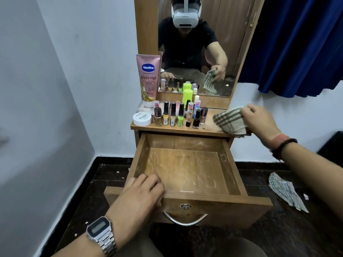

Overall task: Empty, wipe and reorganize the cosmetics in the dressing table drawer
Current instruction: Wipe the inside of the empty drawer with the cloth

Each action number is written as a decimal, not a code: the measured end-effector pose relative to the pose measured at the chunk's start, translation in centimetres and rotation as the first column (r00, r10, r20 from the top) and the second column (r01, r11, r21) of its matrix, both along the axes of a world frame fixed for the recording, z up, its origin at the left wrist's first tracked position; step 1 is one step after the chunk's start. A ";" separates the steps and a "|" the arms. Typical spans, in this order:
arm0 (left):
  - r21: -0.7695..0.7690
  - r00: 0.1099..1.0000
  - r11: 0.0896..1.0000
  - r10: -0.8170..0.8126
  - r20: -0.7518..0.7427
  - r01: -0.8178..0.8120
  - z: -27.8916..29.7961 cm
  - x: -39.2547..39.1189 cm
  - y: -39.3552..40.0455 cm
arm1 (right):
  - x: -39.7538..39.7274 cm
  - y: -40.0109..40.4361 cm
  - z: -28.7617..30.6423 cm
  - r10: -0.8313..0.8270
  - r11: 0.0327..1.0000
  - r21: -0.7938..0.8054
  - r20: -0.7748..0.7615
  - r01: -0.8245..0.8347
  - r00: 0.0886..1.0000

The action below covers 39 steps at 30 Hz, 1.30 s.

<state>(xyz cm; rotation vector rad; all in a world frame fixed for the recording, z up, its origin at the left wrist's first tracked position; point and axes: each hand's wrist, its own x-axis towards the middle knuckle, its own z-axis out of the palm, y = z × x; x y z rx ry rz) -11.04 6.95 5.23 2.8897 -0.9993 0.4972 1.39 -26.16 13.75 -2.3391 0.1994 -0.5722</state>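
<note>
Gripping one cloth (230,120) (drawer (185,164) bare)

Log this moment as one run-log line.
drawer: open, empty | cosmetics: on tabletop | right hand: holding cloth on tabletop | left hand: on drawer front

Your left hand (140,196) rests on the front left corner of the open drawer (232,167), fingers curled over its edge; the drawer is empty. Your right hand (259,123) has its grip closed on a striped cloth (229,120) pressed to the right side of the table (209,125). Nail polish bottles (174,115), a white jar (142,119) and a pink lotion tube (148,78) stand on the left side. Another cloth (285,191) lies on the floor.
</note>
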 end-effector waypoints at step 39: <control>-0.054 0.998 0.998 -0.027 -0.060 0.024 0.0 -1.6 0.4 | -2.2 19.6 -12.8 0.648 0.379 -0.297 -0.591 -0.876 0.480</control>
